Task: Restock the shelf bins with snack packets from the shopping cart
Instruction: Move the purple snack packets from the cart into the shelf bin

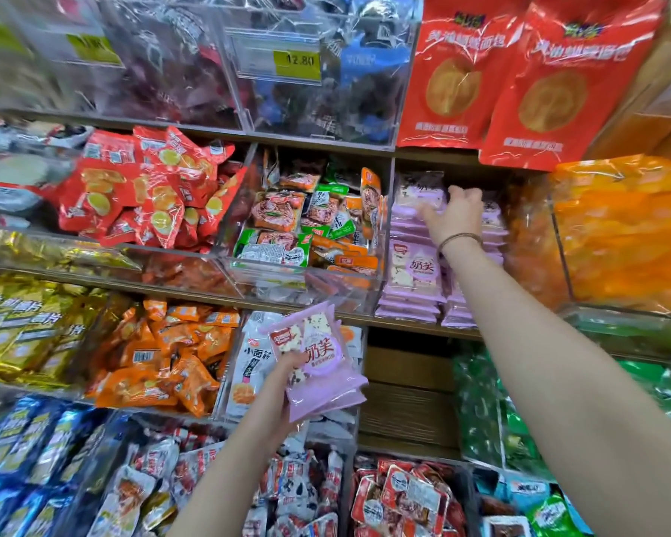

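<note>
With the right hand (456,215) pinching a pink packet (419,193) deep in the bin (387,242), lay flat, label forward, square on the pile (411,273); then feed from the stack (322,362) gripped in the left hand (287,366) below.

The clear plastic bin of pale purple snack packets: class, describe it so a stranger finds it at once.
Find the two large red bags, top right. Just below them sits the clear plastic bin of pale purple snack packets, where the right hand reaches in. Neighbouring bins hold orange packets; this one holds flat purple stacks.
</note>
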